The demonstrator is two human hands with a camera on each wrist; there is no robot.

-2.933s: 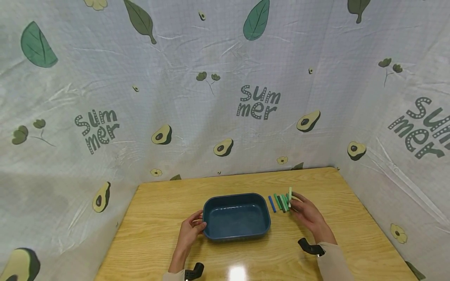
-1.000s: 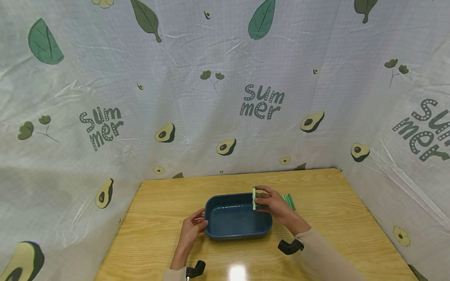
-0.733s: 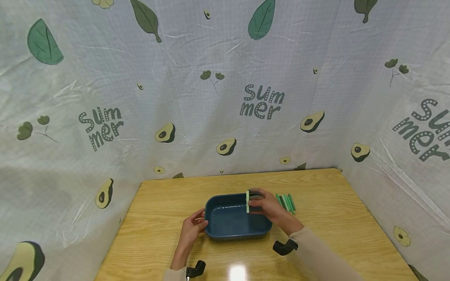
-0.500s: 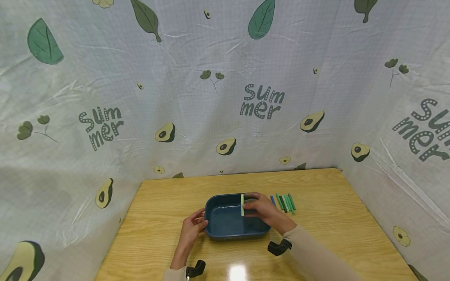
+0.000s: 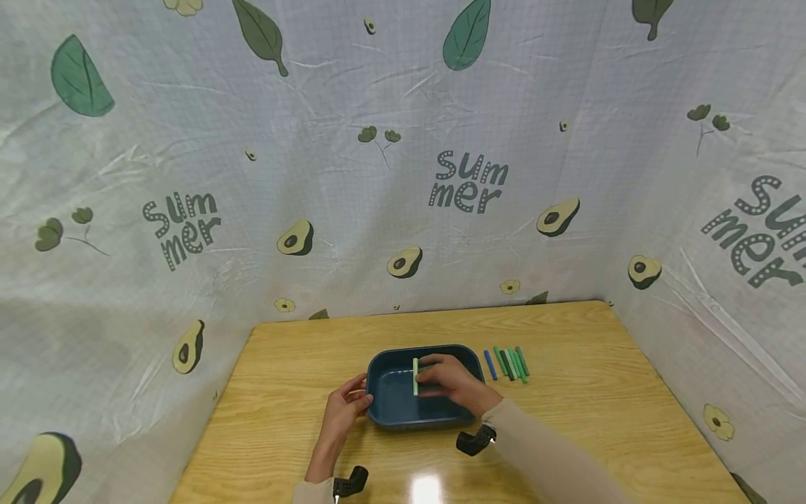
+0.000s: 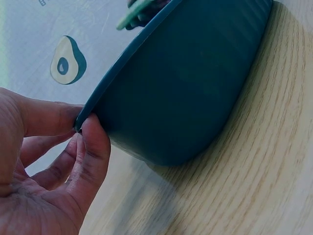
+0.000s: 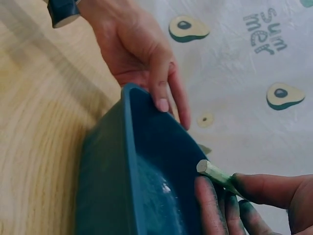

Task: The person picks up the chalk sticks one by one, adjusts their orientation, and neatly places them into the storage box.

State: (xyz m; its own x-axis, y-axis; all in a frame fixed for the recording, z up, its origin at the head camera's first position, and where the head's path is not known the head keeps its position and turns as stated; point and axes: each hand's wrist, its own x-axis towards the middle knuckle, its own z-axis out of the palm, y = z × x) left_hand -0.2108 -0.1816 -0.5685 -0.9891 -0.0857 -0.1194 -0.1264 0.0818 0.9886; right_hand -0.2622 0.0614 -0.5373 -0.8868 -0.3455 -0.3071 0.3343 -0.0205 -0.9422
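From where I stand, a deep blue tray (image 5: pixel 393 409) sits on the table (image 5: pixel 283 392), and the person's left hand (image 5: pixel 342 411) pinches its rim at the left end, thumb against the outer wall. Over the tray's open middle is a pale green stick (image 5: pixel 415 371), up above the rim and apart from the floor of the tray. The right hand (image 5: pixel 448 378) has it pinched between thumb and fingers, the stick lying across the fingertips, which are smudged dark green. Just beyond the tray's right end lie a blue stick (image 5: pixel 490 365) and a close row of green sticks (image 5: pixel 513 364).
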